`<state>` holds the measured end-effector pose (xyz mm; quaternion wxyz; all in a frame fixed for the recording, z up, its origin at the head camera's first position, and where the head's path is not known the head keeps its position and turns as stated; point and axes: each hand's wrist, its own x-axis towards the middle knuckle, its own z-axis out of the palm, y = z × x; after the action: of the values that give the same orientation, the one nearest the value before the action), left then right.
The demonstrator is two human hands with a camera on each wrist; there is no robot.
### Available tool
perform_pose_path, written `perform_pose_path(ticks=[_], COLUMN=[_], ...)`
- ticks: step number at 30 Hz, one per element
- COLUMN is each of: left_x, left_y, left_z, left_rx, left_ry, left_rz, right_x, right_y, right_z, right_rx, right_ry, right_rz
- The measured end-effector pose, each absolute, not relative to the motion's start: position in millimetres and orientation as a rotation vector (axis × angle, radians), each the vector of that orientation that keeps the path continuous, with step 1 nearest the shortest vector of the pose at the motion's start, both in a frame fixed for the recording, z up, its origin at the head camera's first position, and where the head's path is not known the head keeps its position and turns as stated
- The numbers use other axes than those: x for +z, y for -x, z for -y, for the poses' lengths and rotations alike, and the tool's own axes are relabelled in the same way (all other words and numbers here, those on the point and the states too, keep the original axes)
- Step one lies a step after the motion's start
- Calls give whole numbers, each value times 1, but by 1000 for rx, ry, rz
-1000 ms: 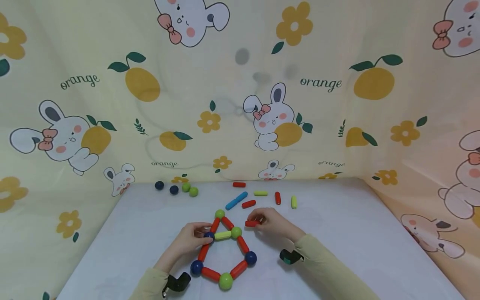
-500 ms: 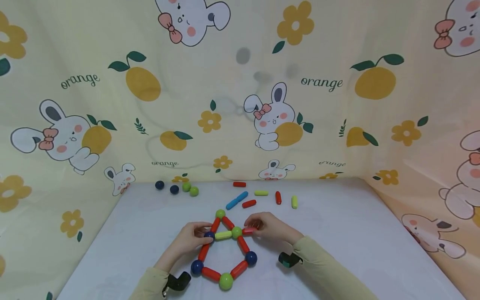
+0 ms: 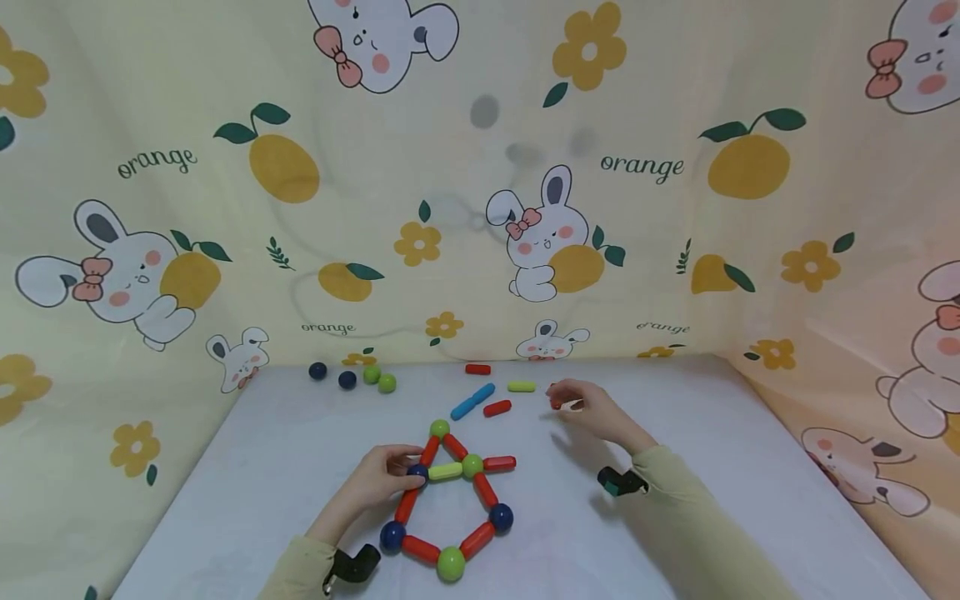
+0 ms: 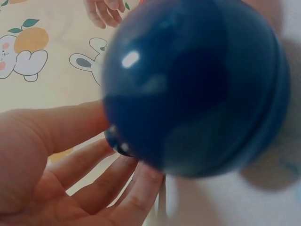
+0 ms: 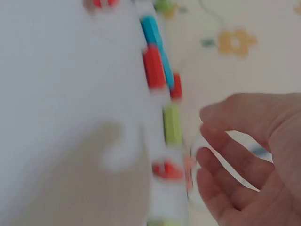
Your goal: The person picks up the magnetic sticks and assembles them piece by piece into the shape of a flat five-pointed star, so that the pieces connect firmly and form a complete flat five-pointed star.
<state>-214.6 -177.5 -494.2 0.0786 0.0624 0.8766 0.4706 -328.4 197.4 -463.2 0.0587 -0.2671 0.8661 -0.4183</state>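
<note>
My left hand [image 3: 378,477] pinches a dark blue ball [image 3: 417,476] at the left corner of a frame built of magnetic rods and balls. Another blue ball [image 4: 193,89] looms large in the left wrist view, partly hiding the fingertips. From the frame's right green ball [image 3: 472,465], a red rod [image 3: 500,463] sticks out sideways; a yellow-green rod [image 3: 446,472] links that ball to the pinched one. Over the back right, my right hand [image 3: 596,410] has loosely bent fingers holding nothing, right by a loose red rod [image 5: 168,170].
Behind the frame lie a blue rod pair [image 3: 473,402], red rods [image 3: 497,408] and a yellow-green rod [image 3: 521,387]. Two dark blue balls [image 3: 347,380] and two green balls [image 3: 386,383] sit at the back left. A patterned cloth [image 3: 465,275] rises behind the table.
My right hand brought a red rod to the frame's right green ball, let go of it, and moved back and right toward another red rod. My left hand stays on its ball.
</note>
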Motion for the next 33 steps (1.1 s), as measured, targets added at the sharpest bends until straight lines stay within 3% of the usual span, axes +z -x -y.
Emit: perform_pose_path(ticks=[7,15,33], left_x=[-492,-493,-492], left_y=[214,215,213], left_z=[178,176,176], left_rx=[1417,1402,1406], left_ry=[-178,-187,-153], left_rz=[-2612,-2613,-2618], right_x=[-473,-495,-498], right_y=[351,361,353], right_z=[-241,-258,-239], right_rx=[-1229,-1270,-1196], right_ry=[536,318,314], right_rz=[-2800,-2777,-2714])
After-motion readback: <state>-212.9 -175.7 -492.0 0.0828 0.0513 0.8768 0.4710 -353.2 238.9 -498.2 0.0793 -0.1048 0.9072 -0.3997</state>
